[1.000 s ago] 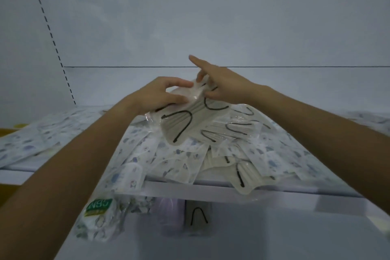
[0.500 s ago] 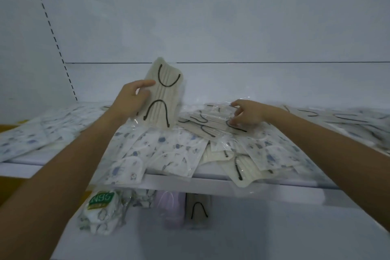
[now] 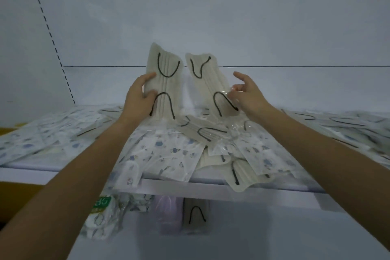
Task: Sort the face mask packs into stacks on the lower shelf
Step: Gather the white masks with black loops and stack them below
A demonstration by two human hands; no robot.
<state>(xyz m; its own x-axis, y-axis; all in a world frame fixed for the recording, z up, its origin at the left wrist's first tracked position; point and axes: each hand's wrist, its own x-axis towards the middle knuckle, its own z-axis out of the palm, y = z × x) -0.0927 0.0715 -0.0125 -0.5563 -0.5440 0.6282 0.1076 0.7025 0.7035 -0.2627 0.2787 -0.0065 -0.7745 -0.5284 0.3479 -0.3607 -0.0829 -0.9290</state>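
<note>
My left hand (image 3: pixel 139 95) grips a cream mask pack with black ear loops (image 3: pixel 166 82), held upright above the upper shelf. My right hand (image 3: pixel 248 95) pinches the clear wrapper of a second cream pack (image 3: pixel 207 82), also raised and tilted a little to the right. Below them a loose pile of cream packs (image 3: pixel 202 131) and blue-printed white packs (image 3: pixel 166 154) covers the upper shelf (image 3: pixel 211 190). On the lower shelf (image 3: pixel 232 245) stand a printed stack (image 3: pixel 101 217), a lilac stack (image 3: pixel 168 213) and a cream stack (image 3: pixel 196 215).
More packs spread across the upper shelf to the far left (image 3: pixel 31 137) and far right (image 3: pixel 348 124). The white back wall (image 3: pixel 211 17) rises behind. A yellow box edge (image 3: pixel 8 131) shows at the left. Bare lower shelf surface lies to the right of the stacks.
My right hand has lifted a second cream pack from the pile up beside the first. My left hand has kept its pack raised, shifting it slightly right.
</note>
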